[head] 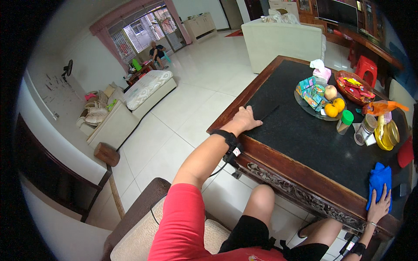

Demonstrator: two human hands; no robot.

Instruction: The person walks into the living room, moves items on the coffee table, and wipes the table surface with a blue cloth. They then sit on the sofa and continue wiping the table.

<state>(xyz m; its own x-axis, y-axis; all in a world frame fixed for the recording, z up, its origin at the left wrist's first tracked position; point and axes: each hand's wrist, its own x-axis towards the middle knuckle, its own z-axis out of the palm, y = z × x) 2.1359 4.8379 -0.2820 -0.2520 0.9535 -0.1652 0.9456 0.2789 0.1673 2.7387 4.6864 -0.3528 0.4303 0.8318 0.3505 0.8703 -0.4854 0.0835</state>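
Note:
My left hand [245, 120] rests at the near left corner of a dark-topped wooden table [287, 150], fingers apart and holding nothing. Below the wrist strap a cable hangs down. At the right end of the table, my right hand [380, 202] lies over the lower part of a folded blue cloth [380, 177], its fingers spread on top. A small dark object [399, 191] is just right of those fingers. A green-lidded jar [345, 122], a clear jar [365, 130] and a yellow container [385, 135] stand farther up the table.
A glass plate [300, 101] holds several patterned boxes and fruit. Beyond it are a tissue pack [321, 73] and a basket [338, 81] of red packets. A red stool [367, 70] and a sofa [282, 45] stand behind. Near the far window sits a person [157, 52].

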